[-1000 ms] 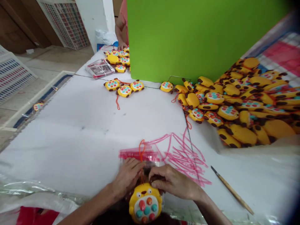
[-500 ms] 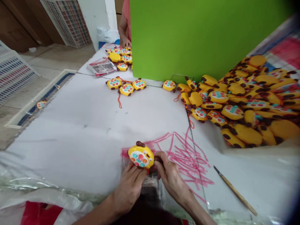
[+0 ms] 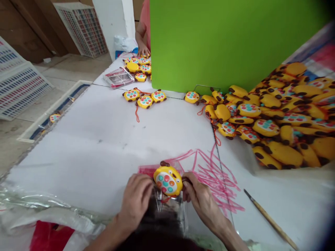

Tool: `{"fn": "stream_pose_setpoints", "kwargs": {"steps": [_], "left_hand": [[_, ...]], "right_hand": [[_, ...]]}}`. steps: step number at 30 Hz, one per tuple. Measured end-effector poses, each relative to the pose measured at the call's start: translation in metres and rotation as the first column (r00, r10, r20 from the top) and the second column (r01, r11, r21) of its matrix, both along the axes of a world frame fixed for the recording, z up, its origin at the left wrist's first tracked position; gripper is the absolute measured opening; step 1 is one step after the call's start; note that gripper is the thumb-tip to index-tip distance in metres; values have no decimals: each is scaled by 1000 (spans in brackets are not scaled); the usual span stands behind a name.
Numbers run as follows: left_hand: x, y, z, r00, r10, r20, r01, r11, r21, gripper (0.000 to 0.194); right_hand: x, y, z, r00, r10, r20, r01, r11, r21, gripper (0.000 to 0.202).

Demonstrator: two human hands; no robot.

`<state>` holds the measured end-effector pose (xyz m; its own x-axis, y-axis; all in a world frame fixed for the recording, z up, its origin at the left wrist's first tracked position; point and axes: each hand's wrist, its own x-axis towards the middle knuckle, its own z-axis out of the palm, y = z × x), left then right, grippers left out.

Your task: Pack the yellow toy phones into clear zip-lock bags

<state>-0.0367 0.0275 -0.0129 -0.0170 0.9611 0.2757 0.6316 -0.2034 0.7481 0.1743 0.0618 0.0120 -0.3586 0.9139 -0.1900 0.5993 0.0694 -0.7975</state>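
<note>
A yellow dog-faced toy [image 3: 167, 181] with brown ears and colored round buttons is held up near the table's front edge. My right hand [image 3: 200, 197] is closed, thumb and fingers pinching the toy's brown ear on its right side. At the toy's left edge, my left hand [image 3: 136, 197] has its fingers curled together. Whether they grip the toy's edge or a bit of film cannot be made out. Under the toy lie clear plastic bags [image 3: 180, 218] with a pink edge, and an orange cord shows below it.
A thin wooden-handled brush [image 3: 270, 219] lies at right. Many similar toys [image 3: 285, 153] are heaped at the right, with a few toys [image 3: 144, 101] farther back. A green panel [image 3: 209, 42] stands behind. A co-worker's hand [image 3: 143, 48] is among toys beyond, near a bagged pack [image 3: 119, 77].
My left hand has moved from below the toy to its left side, fingers now curled. The toy has shifted slightly right and down and turned, still in my right hand.
</note>
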Motion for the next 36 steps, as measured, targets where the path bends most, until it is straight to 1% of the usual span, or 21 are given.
{"fn": "stream_pose_setpoints", "kwargs": {"steps": [1, 2, 3, 4, 5, 6, 8, 11, 14, 16, 17, 20, 22, 25, 29, 31, 34, 36], "left_hand": [[-8, 2, 3, 992, 83, 92, -70, 988, -134, 14], [-14, 5, 6, 972, 151, 178, -96, 954, -286, 19], [-18, 8, 8, 947, 193, 256, -70, 904, -422, 23], [-19, 11, 9, 923, 207, 325, -7, 853, -522, 27], [-19, 14, 9, 903, 203, 380, 59, 815, -576, 28], [-17, 16, 9, 889, 197, 413, 102, 794, -599, 28], [-11, 20, 7, 880, 202, 431, 114, 790, -603, 26], [-1, 20, 4, 861, 222, 458, 93, 816, -570, 25], [6, 19, 6, 842, 214, 494, 106, 834, -542, 24], [9, 19, 7, 834, 222, 505, 101, 839, -534, 25], [10, 19, 7, 828, 232, 511, 92, 842, -532, 25], [11, 19, 4, 802, 264, 536, 69, 851, -521, 24], [11, 19, 1, 777, 271, 568, 73, 858, -509, 23], [14, 17, -2, 769, 276, 576, 67, 862, -503, 24], [18, 14, -2, 808, 253, 532, 63, 860, -506, 25], [19, 13, -1, 815, 239, 527, 69, 864, -498, 25], [20, 11, 2, 775, 247, 582, 101, 860, -500, 24], [20, 10, 3, 740, 262, 619, 126, 851, -510, 22]], "right_hand": [[2, -1, -1, 1000, -6, -20, 5, 1000, -18, 19], [3, -1, -1, 999, -9, -37, 7, 999, -33, 20], [3, -2, 0, 999, -8, -49, 6, 999, -43, 20], [3, -2, 1, 999, -3, -53, 0, 999, -46, 20], [3, -1, 3, 999, 5, -51, -8, 999, -47, 20], [3, 0, 6, 999, 15, -43, -17, 999, -48, 20], [5, 3, 13, 998, 61, -20, -62, 996, -62, 21], [8, 12, 22, 980, 197, 33, -193, 976, -102, 24], [10, 22, 23, 925, 370, 84, -360, 926, -110, 23], [9, 25, 20, 896, 432, 99, -424, 901, -91, 25], [8, 26, 18, 898, 428, 103, -423, 903, -70, 27], [3, 20, 17, 938, 325, 120, -331, 943, 29, 25], [0, 13, 18, 947, 296, 125, -306, 950, 66, 23], [-3, 3, 22, 931, 330, 155, -342, 938, 56, 16], [-8, -2, 27, 896, 332, 296, -345, 939, -11, 8], [-10, -3, 29, 872, 347, 345, -357, 933, -36, 8], [-13, -3, 30, 858, 319, 402, -340, 940, -21, 18], [-13, -3, 30, 857, 320, 404, -352, 936, 4, 11]]}}
